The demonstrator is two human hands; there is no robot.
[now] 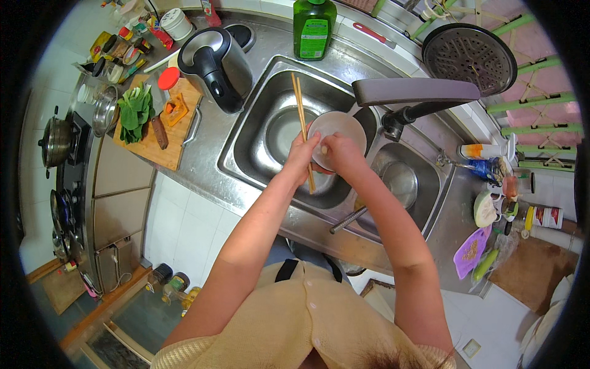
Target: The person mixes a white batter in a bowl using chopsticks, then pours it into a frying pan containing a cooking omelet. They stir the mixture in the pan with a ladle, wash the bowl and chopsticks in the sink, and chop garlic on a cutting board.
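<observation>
Over the large basin of a steel double sink [251, 124], my left hand [302, 154] holds a white bowl [343, 122] by its rim, along with a pair of wooden chopsticks [299, 104]. My right hand [341, 152] reaches into the bowl, its fingers bent against the inside; whether it grips something there cannot be told. Below the bowl a round pan or basin [286, 131] lies in the large basin. A metal-handled strainer or ladle [350, 219] rests across the smaller basin, partly hidden by my right forearm.
A grey faucet [415, 90] reaches over the sink from the back. Left of it stand an electric kettle [216, 64] and a wooden cutting board [173, 154] with leafy greens [134, 110] and a knife [159, 131]. A green detergent bottle [315, 32] stands behind. A purple tray [471, 251] lies right.
</observation>
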